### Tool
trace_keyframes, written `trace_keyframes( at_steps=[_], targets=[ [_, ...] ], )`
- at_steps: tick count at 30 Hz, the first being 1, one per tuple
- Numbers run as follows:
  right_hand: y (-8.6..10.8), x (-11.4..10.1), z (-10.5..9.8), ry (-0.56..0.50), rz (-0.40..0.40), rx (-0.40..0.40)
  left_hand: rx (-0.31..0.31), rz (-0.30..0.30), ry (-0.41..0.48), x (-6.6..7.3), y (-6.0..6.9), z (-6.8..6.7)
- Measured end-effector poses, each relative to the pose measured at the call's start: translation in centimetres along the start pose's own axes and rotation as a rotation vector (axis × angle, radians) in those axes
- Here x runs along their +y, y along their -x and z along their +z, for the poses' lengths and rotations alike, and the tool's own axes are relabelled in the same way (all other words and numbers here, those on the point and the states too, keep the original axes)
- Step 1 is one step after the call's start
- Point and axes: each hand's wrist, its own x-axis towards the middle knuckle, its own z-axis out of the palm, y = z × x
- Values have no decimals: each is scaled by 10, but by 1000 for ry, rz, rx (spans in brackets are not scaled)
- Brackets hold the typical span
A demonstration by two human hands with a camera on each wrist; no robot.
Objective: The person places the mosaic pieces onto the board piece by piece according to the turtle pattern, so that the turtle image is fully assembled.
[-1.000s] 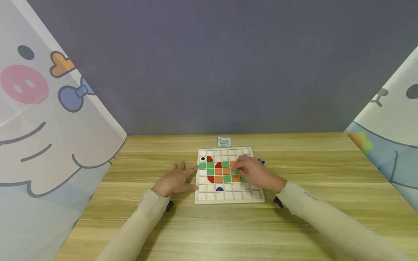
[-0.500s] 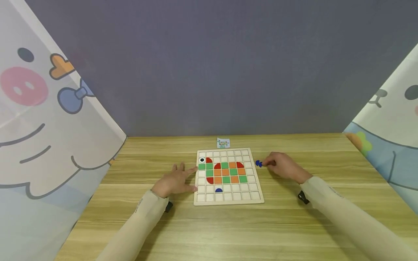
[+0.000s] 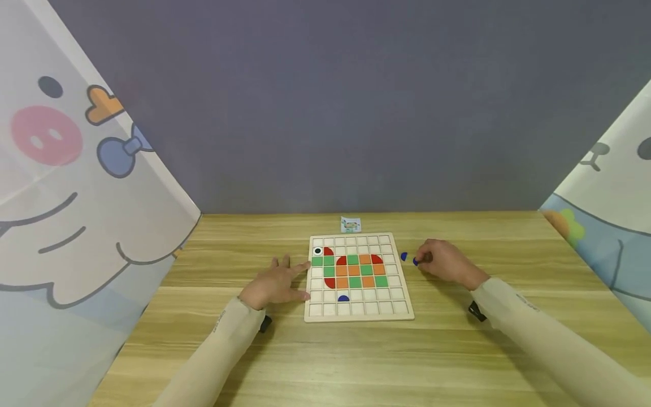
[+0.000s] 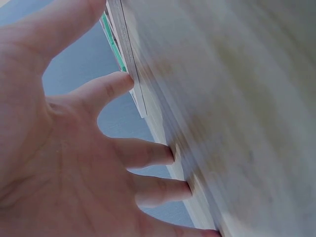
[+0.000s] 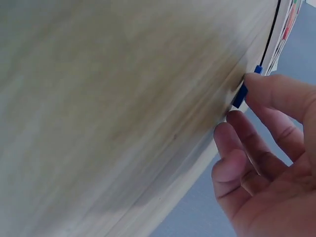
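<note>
A square pale wooden grid board (image 3: 359, 320) lies on the table, with green, orange and red tiles set in its middle cells. Upper left on it is a white tile with a black dot (image 3: 317, 251); lower down sits a blue half-round tile (image 3: 343, 298). My left hand (image 3: 274, 284) is spread flat, thumb and index finger touching the board's left edge; the left wrist view shows straight fingers (image 4: 148, 153). Right of the board, my right hand (image 3: 446, 262) pinches a second blue half-round tile (image 5: 240, 96) at the tabletop. Another blue half-round tile (image 3: 404, 256) lies between hand and board.
A small printed picture card (image 3: 350, 225) lies behind the board. The wood-grain table (image 3: 356, 362) ends at a grey back panel (image 3: 366, 113). Cartoon-printed cloths (image 3: 51, 226) hang on both sides.
My right hand has left the board's right part, uncovering a red tile and others there, and gone right to the blue tiles. One blue tile now lies apart from the other. The left hand stays put.
</note>
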Motion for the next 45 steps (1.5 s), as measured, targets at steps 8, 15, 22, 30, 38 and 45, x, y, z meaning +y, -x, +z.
trace_keyframes(
  at_steps=[8, 15, 22, 30, 38, 45],
  targets=[
    [3, 1, 3, -45, -49, 1, 0, 5, 1, 0, 0, 1],
    [1, 1, 4, -63, -74, 18, 0, -1, -8, -1, -1, 1],
    [-1, -3, 6, -57, -102, 50, -6, 2, -10, -1, 0, 1],
    [3, -35, 12, -122, -168, 37, -6, 5, -19, -2, -1, 1],
    [12, -66, 30, -136, -328, -58, -12, -3, -9, -1, -1, 0],
    [13, -73, 38, -99, -356, -68, -15, -5, -5, -1, -1, 0]
  ],
)
